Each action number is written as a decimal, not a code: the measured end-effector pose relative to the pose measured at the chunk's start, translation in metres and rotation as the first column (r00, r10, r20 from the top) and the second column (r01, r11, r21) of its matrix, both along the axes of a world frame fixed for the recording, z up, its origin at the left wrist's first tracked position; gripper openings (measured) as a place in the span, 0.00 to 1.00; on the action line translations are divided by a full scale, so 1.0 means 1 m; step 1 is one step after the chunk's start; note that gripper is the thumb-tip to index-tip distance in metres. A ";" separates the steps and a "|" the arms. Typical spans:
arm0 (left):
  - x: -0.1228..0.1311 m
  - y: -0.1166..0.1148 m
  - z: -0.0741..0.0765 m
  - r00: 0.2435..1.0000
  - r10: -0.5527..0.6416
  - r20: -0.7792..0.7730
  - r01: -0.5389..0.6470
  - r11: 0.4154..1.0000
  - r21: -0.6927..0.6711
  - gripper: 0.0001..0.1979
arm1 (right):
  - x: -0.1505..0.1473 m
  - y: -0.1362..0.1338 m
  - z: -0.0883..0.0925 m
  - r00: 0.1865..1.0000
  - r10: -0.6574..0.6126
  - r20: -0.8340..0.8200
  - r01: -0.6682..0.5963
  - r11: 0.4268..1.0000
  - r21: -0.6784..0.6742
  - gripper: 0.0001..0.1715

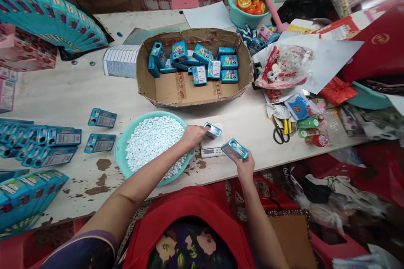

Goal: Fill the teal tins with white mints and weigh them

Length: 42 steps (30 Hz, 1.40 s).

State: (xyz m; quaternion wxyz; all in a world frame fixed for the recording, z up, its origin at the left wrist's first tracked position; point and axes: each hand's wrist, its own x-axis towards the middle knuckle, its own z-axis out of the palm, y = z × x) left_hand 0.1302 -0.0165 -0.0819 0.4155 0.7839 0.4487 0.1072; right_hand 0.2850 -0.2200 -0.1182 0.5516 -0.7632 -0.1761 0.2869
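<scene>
My left hand is closed on a small blue tin and holds it over a little white scale. Just right of the scale, my right hand grips a second blue tin near the table's front edge. A teal bowl full of small white pellets stands left of the scale, under my left forearm.
A cardboard tray with several blue boxes sits behind the scale. Flat blue cartons lie in rows at left. Scissors, packets and clutter crowd the right. A teal tub of toys stands at the back.
</scene>
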 end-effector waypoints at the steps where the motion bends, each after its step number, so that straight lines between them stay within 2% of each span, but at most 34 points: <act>1: -0.003 0.003 0.005 0.998 -0.004 -0.064 0.009 0.997 0.072 0.03 | -0.001 0.012 -0.005 0.999 0.033 0.031 -0.033 0.999 -0.013 0.30; 4: -0.024 0.013 0.030 0.981 0.042 -0.190 0.009 0.966 0.259 0.07 | -0.005 0.053 -0.023 0.988 0.129 0.088 -0.127 0.991 -0.033 0.31; 6: -0.044 0.014 0.047 0.982 0.081 -0.171 -0.023 0.948 0.318 0.10 | -0.009 0.075 -0.031 0.973 0.183 0.139 -0.178 0.983 -0.049 0.31; 8: -0.064 0.006 0.060 0.988 0.105 -0.110 -0.066 0.947 0.313 0.11 | -0.015 0.085 -0.029 0.942 0.231 0.243 -0.217 0.973 -0.083 0.33; 10: -0.082 -0.011 0.065 0.993 0.114 0.004 -0.112 0.965 0.236 0.10 | -0.024 0.082 -0.014 0.881 0.266 0.391 -0.258 0.963 -0.075 0.42; 12: -0.094 -0.033 0.063 0.983 0.114 0.145 -0.129 0.986 0.102 0.09 | -0.037 0.070 0.009 0.798 0.320 0.511 -0.358 0.933 -0.025 0.52; 13: -0.098 -0.044 0.061 0.972 0.109 0.210 -0.116 0.993 0.023 0.08 | -0.044 0.063 0.022 0.756 0.373 0.538 -0.435 0.900 -0.013 0.53; 15: -0.102 -0.061 0.055 0.937 0.146 0.316 -0.104 0.984 -0.146 0.08 | -0.059 0.051 0.045 0.673 0.520 0.526 -0.574 0.816 -0.073 0.38; 17: -0.104 -0.069 0.049 0.855 0.344 0.387 -0.212 0.914 -0.346 0.09 | -0.070 0.045 0.065 0.629 0.616 0.475 -0.624 0.764 -0.165 0.22; 18: -0.104 -0.069 0.047 0.775 0.488 0.401 -0.286 0.837 -0.466 0.11 | -0.074 0.045 0.073 0.623 0.631 0.463 -0.624 0.757 -0.194 0.18; 20: -0.107 -0.065 0.042 0.568 0.739 0.361 -0.356 0.617 -0.702 0.17 | -0.079 0.048 0.088 0.595 0.626 0.505 -0.628 0.754 -0.195 0.18; 21: -0.108 -0.062 0.041 0.491 0.811 0.317 -0.320 0.507 -0.801 0.21 | -0.082 0.050 0.095 0.555 0.620 0.554 -0.641 0.743 -0.190 0.19; 23: -0.109 -0.059 0.038 0.438 0.868 0.235 -0.170 0.336 -0.926 0.29 | -0.089 0.053 0.106 0.428 0.625 0.653 -0.678 0.700 -0.226 0.19; 24: -0.108 -0.059 0.038 0.441 0.875 0.200 -0.113 0.275 -0.955 0.32 | -0.093 0.054 0.110 0.360 0.633 0.685 -0.685 0.678 -0.267 0.19; 26: -0.107 -0.064 0.039 0.446 0.886 0.126 -0.088 0.184 -0.979 0.32 | -0.104 0.051 0.113 0.276 0.661 0.698 -0.667 0.654 -0.356 0.16; 29: -0.107 -0.074 0.044 0.403 0.914 0.038 -0.206 0.131 -0.970 0.25 | -0.122 0.043 0.113 0.275 0.664 0.696 -0.652 0.661 -0.373 0.18; 33: -0.116 -0.076 0.048 0.352 0.934 0.056 -0.335 0.181 -0.925 0.22 | -0.139 0.039 0.107 0.313 0.620 0.719 -0.625 0.704 -0.336 0.17; 38: -0.128 -0.070 0.041 0.403 0.915 -0.009 -0.371 0.155 -0.916 0.20 | -0.155 0.043 0.100 0.327 0.628 0.706 -0.614 0.709 -0.346 0.18; 42: -0.132 -0.064 0.043 0.424 0.902 -0.079 -0.385 0.101 -0.917 0.20 | -0.158 0.049 0.094 0.378 0.614 0.693 -0.609 0.729 -0.313 0.18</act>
